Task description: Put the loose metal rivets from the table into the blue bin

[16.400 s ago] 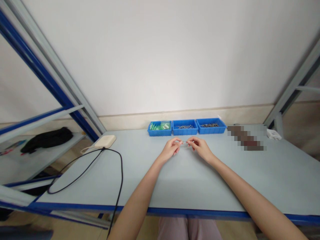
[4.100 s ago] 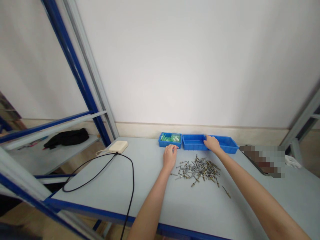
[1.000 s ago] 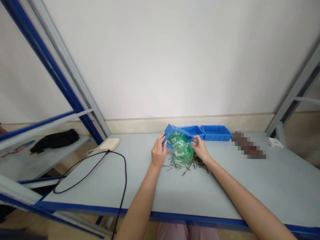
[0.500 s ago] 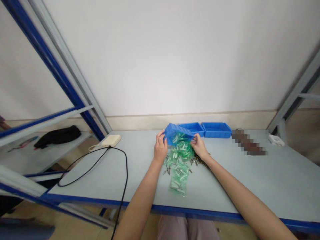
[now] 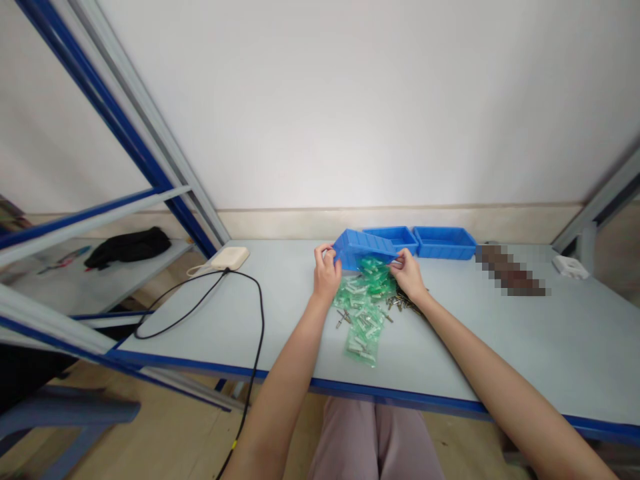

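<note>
Between my hands a blue plastic bin [image 5: 364, 244] is tipped over, its opening facing down and toward me. My left hand [image 5: 327, 272] grips its left end, and my right hand [image 5: 406, 272] pinches its right rim. Below the bin lies a pile of green-tinted plastic bags [image 5: 365, 308] with small pale pieces inside; the upper bags are partly covered by the bin. Loose metal pieces [image 5: 397, 301], pin-like in shape, are scattered by the bags, some behind my right wrist.
Two more blue bins [image 5: 445, 243] [image 5: 393, 237] stand against the wall. A cream box [image 5: 230, 258] and a looping black cable [image 5: 261, 313] lie on the left. At the right are a blurred-out item [image 5: 513, 272] and a white adapter [image 5: 571, 267].
The bin has tipped further over, so less of its inside shows. More green bags have slid out onto the pile. The whole view has shifted slightly.
</note>
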Tool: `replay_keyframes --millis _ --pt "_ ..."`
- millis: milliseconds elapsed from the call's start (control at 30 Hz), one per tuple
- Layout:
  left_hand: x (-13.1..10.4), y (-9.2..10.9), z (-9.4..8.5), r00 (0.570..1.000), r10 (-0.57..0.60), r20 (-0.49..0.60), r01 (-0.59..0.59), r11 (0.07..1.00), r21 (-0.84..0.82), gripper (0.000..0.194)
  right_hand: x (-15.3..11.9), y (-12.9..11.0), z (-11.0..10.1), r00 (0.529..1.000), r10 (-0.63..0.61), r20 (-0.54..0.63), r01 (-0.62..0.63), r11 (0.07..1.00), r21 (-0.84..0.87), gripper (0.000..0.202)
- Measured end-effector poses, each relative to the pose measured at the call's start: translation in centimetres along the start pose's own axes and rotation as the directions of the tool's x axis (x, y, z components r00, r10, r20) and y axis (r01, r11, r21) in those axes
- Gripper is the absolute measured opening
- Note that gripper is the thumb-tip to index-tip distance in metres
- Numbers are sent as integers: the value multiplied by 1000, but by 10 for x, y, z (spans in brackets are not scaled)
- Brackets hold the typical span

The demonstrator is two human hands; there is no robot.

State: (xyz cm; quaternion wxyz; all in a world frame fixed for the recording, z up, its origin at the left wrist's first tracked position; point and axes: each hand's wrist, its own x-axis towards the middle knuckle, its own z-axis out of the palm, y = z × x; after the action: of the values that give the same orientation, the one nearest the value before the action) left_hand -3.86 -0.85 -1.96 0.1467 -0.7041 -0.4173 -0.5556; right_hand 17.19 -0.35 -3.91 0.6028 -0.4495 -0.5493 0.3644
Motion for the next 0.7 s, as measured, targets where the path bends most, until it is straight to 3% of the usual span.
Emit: replay_keyframes --millis 700 --pt "5 -7 -3 964 247 -102 -261 950 -168 12 -1 -21 -3 996 -73 -45 75 996 52 31"
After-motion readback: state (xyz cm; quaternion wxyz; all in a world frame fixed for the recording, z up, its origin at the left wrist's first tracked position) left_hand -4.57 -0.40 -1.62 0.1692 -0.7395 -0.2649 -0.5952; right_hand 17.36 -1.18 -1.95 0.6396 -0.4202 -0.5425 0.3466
